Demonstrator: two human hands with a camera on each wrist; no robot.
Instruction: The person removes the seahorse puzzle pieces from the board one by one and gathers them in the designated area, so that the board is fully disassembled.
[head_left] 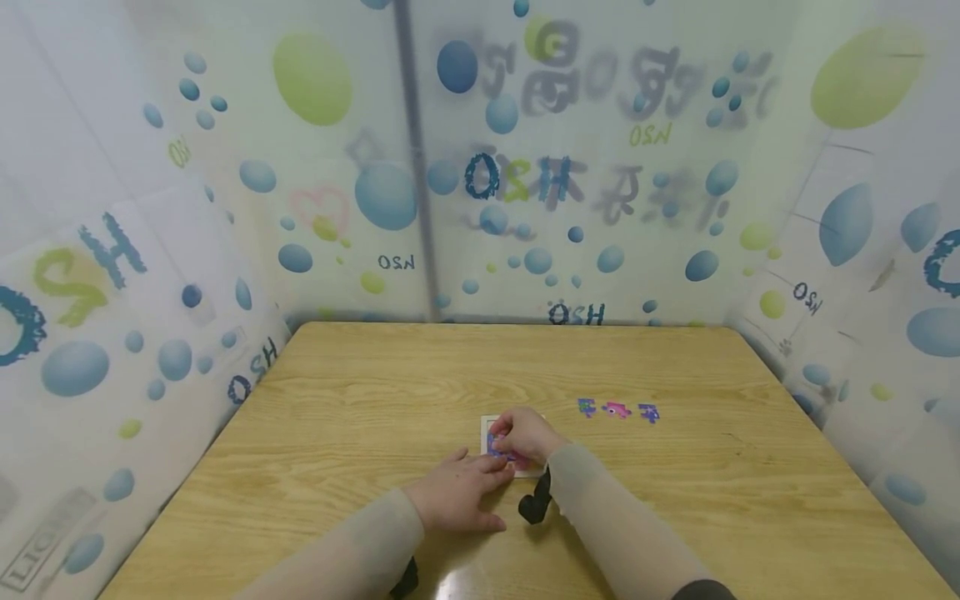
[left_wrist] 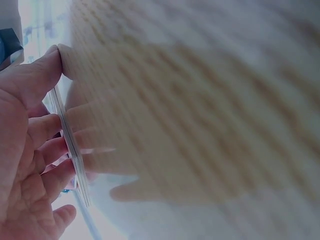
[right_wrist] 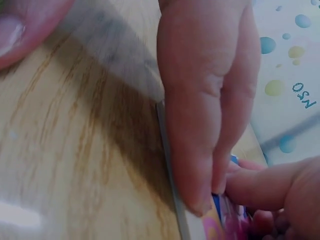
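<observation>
A small jigsaw puzzle in a pale tray (head_left: 485, 425) lies on the table, its blue, purple and pink picture partly covered by both hands. My left hand (head_left: 461, 493) stretches its fingers over the near edge of the tray; the left wrist view shows that hand (left_wrist: 30, 145) along the thin tray edge (left_wrist: 70, 135). Over the tray, my right hand (head_left: 528, 435) has curled fingers and pinches a puzzle piece between thumb and fingertips. In the right wrist view a bit of blue shows by the thumb of the right hand (right_wrist: 270, 190); most of that piece is hidden.
To the right of the tray lie three loose pieces in a row: a blue-green one (head_left: 587, 407), a pink one (head_left: 617, 410) and a purple-blue one (head_left: 649, 412). The wooden table (head_left: 360, 383) is bordered by patterned curtains (head_left: 525, 242) at its back and sides.
</observation>
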